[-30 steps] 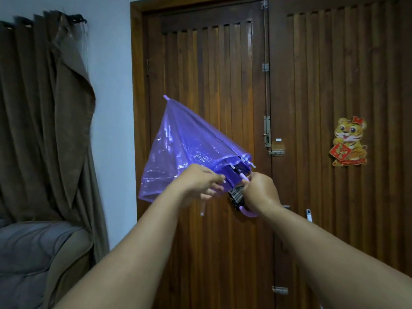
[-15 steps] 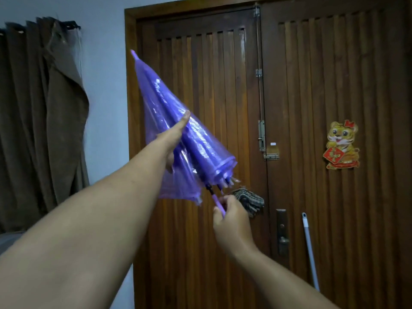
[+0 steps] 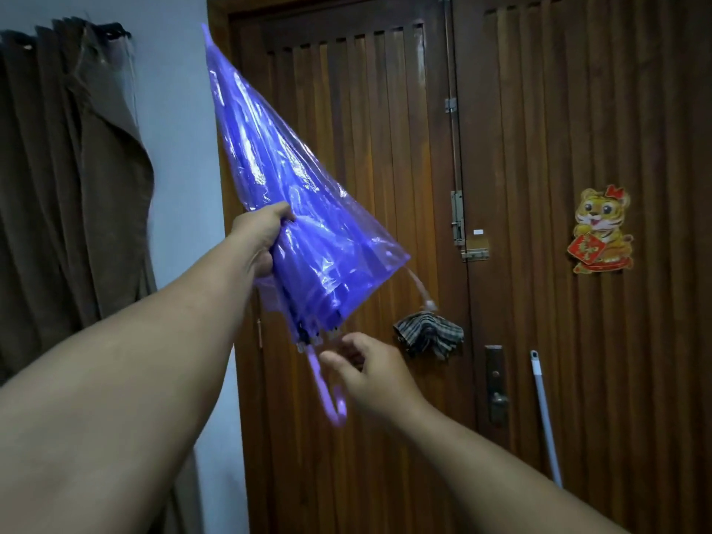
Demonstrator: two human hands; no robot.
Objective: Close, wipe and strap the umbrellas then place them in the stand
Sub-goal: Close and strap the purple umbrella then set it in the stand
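Head view, before a wooden double door [image 3: 385,167]: a person holds a closed purple transparent umbrella [image 3: 293,210] aloft, tip pointing up and to the left, hooked handle [image 3: 327,391] hanging below. The left hand [image 3: 262,240] grips the folded canopy around its lower half, fingers wrapped behind the plastic. The right hand [image 3: 370,371] has let go of the shaft it pinched half a second ago and now hovers just beside the handle, fingers loosely spread and touching nothing. The canopy, gathered more tightly then, now flares wider at its lower edge, and its closing strap [image 3: 420,287] dangles free off the right side, unfastened. A checked cloth [image 3: 427,335], earlier right by the right hand, appears to hang against the door near the lock plate [image 3: 495,383]. A pale pole [image 3: 545,418] leans on the right door leaf, under a tiger sticker [image 3: 601,229]. Brown curtains [image 3: 69,186] hang at left beside a pale wall.
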